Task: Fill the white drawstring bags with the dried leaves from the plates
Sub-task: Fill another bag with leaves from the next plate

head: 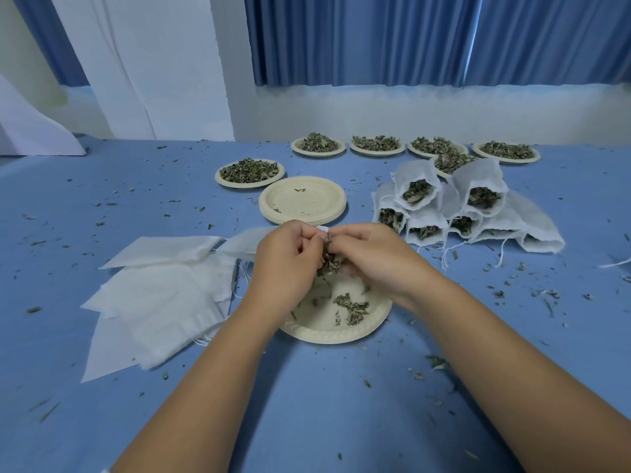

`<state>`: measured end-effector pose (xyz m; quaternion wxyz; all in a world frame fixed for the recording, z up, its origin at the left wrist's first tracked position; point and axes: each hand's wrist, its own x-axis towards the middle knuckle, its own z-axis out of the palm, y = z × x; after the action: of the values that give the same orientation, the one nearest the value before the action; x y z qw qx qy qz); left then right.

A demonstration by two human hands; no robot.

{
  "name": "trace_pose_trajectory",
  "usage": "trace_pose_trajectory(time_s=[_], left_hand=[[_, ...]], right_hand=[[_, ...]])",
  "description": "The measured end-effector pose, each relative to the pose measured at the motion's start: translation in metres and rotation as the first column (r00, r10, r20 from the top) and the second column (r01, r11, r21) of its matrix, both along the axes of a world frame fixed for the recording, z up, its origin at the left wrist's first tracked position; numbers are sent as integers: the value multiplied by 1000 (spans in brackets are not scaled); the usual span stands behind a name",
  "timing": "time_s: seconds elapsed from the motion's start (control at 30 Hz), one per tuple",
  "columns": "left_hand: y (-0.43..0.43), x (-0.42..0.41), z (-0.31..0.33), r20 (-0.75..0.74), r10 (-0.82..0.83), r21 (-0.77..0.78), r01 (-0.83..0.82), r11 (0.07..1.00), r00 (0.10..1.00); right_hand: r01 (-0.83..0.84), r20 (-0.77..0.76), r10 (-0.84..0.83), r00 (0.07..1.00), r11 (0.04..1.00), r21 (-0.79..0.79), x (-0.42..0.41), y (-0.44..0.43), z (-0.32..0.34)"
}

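**Q:** Plates, by count?
**A:** Six heaped plates (pixel 249 172) of dried leaves (pixel 375 142): four in the far row, one at left, one half hidden behind the filled bags (pixel 478 186). Also one stack of empty plates (pixel 302 199), number in it unclear. One near plate (pixel 336 331) below the hands, holding only scraps.

**Q:** Bags?
**A:** Five open mouths counted in the filled pile; others lying at its right, total uncertain. Flat empty bags (pixel 160 291) overlapping at left on the desk (pixel 307 404), not countable.

**Q:** Fingers?
**A:** Curled on both hands, meeting above the near plate. Left hand (pixel 283 261) pinching the white rim of a drawstring bag (pixel 323 229); right hand (pixel 375 257) closed on a clump of leaves (pixel 328 258). Rest of that bag hidden behind the hands.
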<state>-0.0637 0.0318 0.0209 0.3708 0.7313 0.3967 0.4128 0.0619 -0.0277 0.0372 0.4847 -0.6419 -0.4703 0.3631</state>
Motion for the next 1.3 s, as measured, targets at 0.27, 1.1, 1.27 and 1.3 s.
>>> trace_pose_trajectory(time_s=[0.27, 1.1, 1.27, 1.3], left_hand=[[2, 0, 1, 89, 5, -70, 1, 998, 996], [-3, -2, 1, 78, -26, 30, 24, 999, 997], [1, -2, 1, 103, 44, 20, -47, 999, 994], [1, -2, 1, 101, 51, 23, -54, 998, 994]], right_hand=[[163, -223, -158, 962, 987, 5, -1, 5, -7], [110, -449, -104, 887, 994, -13, -6, 11, -4], [-11, -589, -53, 806, 994, -104, 0, -1, 11], [-24, -601, -54, 798, 992, -122, 0, -2, 12]])
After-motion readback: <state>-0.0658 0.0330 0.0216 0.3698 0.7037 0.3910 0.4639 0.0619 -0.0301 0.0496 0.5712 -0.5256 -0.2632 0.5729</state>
